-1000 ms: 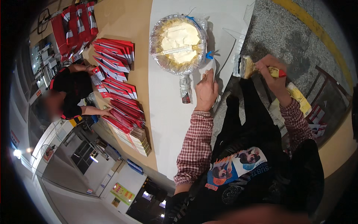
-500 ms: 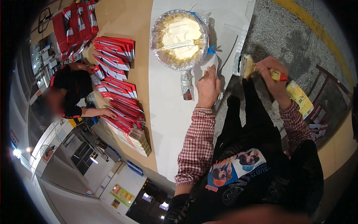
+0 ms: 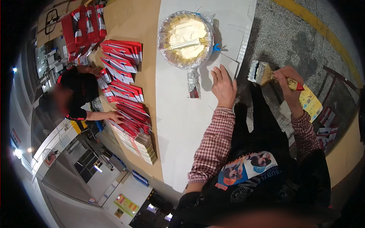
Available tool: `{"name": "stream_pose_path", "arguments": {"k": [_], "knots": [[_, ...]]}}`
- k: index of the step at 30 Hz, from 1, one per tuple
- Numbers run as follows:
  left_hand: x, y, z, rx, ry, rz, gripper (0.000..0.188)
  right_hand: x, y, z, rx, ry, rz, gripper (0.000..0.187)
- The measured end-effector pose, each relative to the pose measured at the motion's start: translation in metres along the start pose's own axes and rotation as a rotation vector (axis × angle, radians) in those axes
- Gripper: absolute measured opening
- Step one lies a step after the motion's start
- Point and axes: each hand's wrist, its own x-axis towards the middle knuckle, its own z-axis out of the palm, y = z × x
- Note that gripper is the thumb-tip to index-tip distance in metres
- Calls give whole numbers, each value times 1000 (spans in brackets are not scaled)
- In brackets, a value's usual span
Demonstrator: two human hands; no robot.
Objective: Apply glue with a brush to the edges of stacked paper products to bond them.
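My left hand (image 3: 224,86) lies flat on the white paper sheets (image 3: 178,133), fingers extended and holding nothing. In my right hand (image 3: 289,81) is a wide paintbrush (image 3: 262,73) with a wooden, red-tipped handle. Its bristle end points left, beyond the right edge of the sheets and over the floor. Ahead of my left hand stands a round pan (image 3: 167,57), wrapped in clear plastic and holding cream-coloured paste (image 3: 190,31). A pale strip (image 3: 185,44) crosses its top, and the plastic-wrapped handle (image 3: 193,83) points toward me.
Red and white folded paper pieces (image 3: 127,89) lie in rows on the brown tabletop (image 3: 150,26) at left. Across it, a person in black (image 3: 81,91) has a hand on them. A yellow printed container (image 3: 310,102) and dark frame (image 3: 332,85) stand at right, near the floor.
My left hand has shifted right, and its bunched fingers have spread out. The brush has moved slightly right and down, with its bristles now turned more to the left.
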Motion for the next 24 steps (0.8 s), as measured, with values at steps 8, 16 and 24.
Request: {"name": "stream_pose_path", "arguments": {"k": [8,16,24], "knots": [[-88,-16,3,57,-40,-207,107,-27,4,-1,-101,75,-58,5],[-110,-57,-15,73,-181,-110,85,-40,16,27,-43,61,-110,4],[-97,-89,-50,-261,-270,-56,53,-39,16,46,-4,49,-124,3]]}}
